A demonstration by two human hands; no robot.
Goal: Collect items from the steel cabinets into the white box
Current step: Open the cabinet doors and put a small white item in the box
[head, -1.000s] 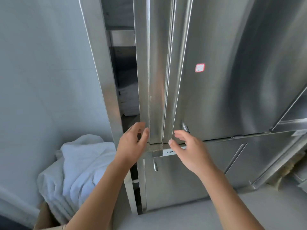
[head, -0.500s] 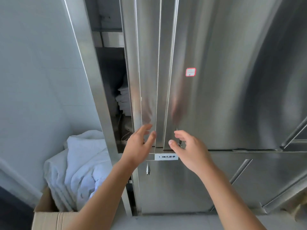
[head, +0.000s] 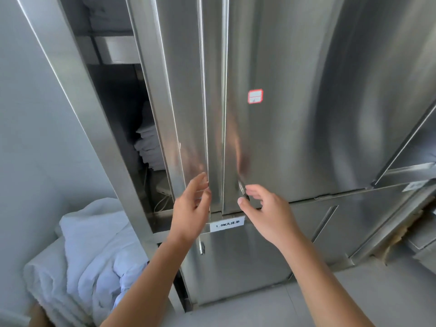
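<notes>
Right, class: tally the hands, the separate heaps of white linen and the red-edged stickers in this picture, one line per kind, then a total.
Hands: 2, left hand and right hand.
White linen heaps: 2, folded stack inside the cabinet, pile beside it.
Red-edged stickers: 1.
Total: 5; top shelf too dim to count.

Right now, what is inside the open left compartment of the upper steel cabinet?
A stack of folded white linen sits inside, with a white cable and a small white device near its foot. The steel door covers everything further right.
</notes>
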